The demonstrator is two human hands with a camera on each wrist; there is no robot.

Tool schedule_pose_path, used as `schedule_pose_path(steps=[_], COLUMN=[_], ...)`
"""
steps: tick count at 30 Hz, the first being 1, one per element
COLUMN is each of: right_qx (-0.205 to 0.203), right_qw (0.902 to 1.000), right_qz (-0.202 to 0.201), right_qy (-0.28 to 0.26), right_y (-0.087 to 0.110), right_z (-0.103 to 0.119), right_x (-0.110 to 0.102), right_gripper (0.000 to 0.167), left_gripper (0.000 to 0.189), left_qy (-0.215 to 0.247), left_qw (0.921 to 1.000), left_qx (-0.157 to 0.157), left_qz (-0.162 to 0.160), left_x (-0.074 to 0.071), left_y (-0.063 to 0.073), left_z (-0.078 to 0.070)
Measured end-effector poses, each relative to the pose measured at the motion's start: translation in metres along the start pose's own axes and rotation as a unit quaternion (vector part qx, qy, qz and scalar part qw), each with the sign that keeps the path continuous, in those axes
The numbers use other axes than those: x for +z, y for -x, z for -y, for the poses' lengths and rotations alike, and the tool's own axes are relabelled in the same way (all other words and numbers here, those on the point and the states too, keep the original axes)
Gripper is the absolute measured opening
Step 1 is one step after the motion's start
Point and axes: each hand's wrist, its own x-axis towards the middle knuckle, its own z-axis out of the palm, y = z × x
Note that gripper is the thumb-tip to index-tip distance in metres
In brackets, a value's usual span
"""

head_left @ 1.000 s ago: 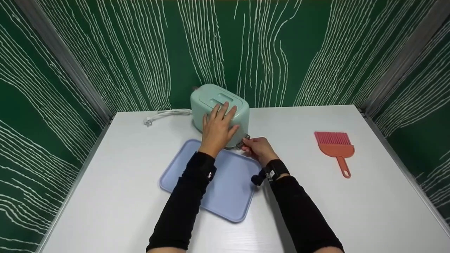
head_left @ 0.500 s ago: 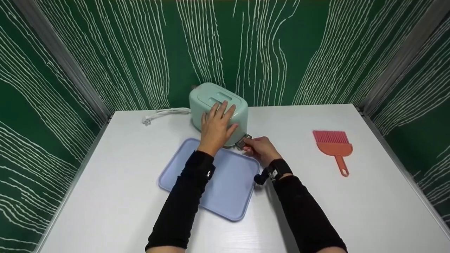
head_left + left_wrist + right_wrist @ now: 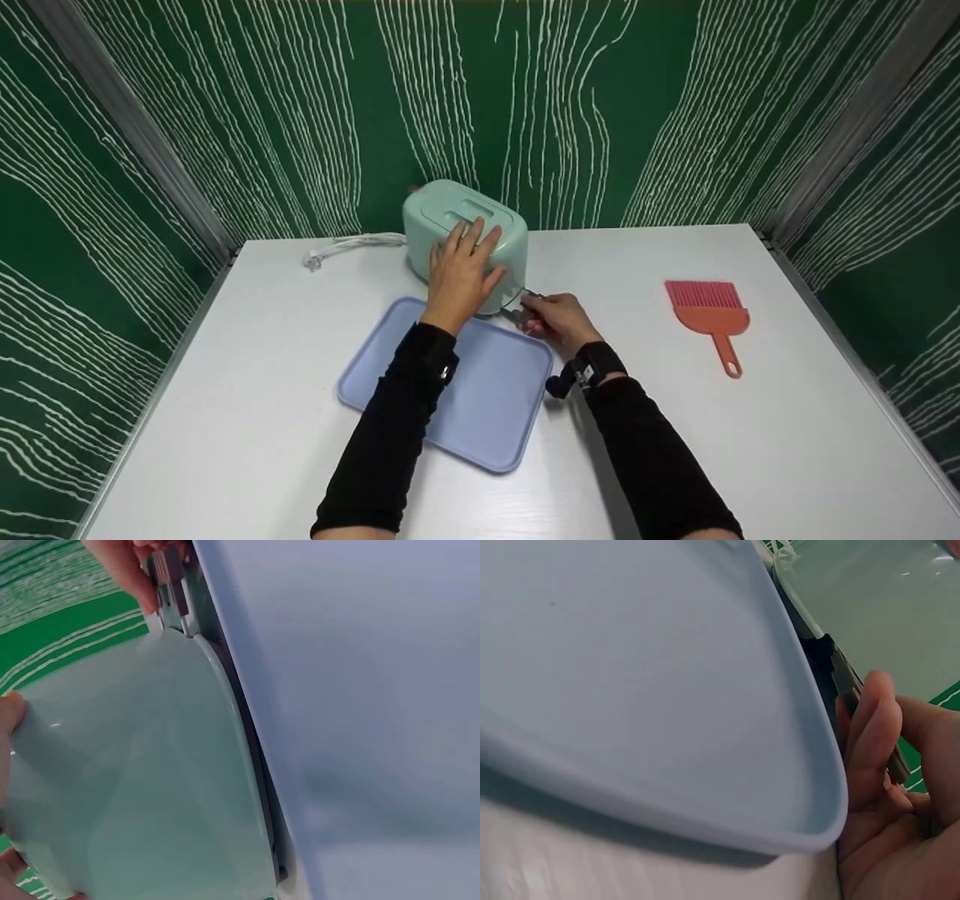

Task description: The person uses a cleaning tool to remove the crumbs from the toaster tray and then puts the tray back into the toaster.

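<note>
A mint-green toaster stands at the back middle of the table, turned at an angle. Across its top and near upper edge rests my left hand, fingers spread and mostly straight. My right hand is at the toaster's near right end, low by the base. Between thumb and fingers it pinches a thin grey metal crumb tray, which juts from the toaster's bottom slot. In the right wrist view the thumb and fingers hide much of the crumb tray.
A light blue serving tray lies flat in front of the toaster, partly under my left forearm. Off to the right is an orange hand brush with pink bristles. The toaster's white cord and plug lie at the back left. Green walls enclose the table.
My right hand has shifted slightly right, away from the toaster, and the crumb tray sticks out a little further and is tilted differently. My left hand stays on the toaster.
</note>
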Motion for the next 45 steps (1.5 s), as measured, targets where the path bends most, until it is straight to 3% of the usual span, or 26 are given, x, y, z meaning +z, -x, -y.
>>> schedule_pose_path(steps=[9,24,32,45], right_qx=[-0.013,0.002,0.002,-0.01], right_qw=[0.9994,0.9983,0.9988,0.992], right_qz=[0.007,-0.01,0.0,0.069], right_qy=[0.032,0.057,0.048,0.105], right_y=[0.003,0.0,0.001,0.003], right_z=[0.001,0.003,0.002,0.004], right_x=[0.0,-0.001,-0.003,-0.017], right_gripper=[0.025,0.02,0.02,0.022], left_gripper=[0.062,0.061,0.062,0.062], left_qy=[0.0,0.002,0.0,-0.005], left_qw=[1.0,1.0,0.9999,1.0], left_qx=[-0.004,-0.004,-0.01,-0.005], left_qz=[0.0,0.002,0.009,0.006], left_x=[-0.002,-0.001,-0.001,-0.001], left_y=[0.001,0.001,0.0,0.0], left_z=[-0.002,-0.002,-0.001,-0.001])
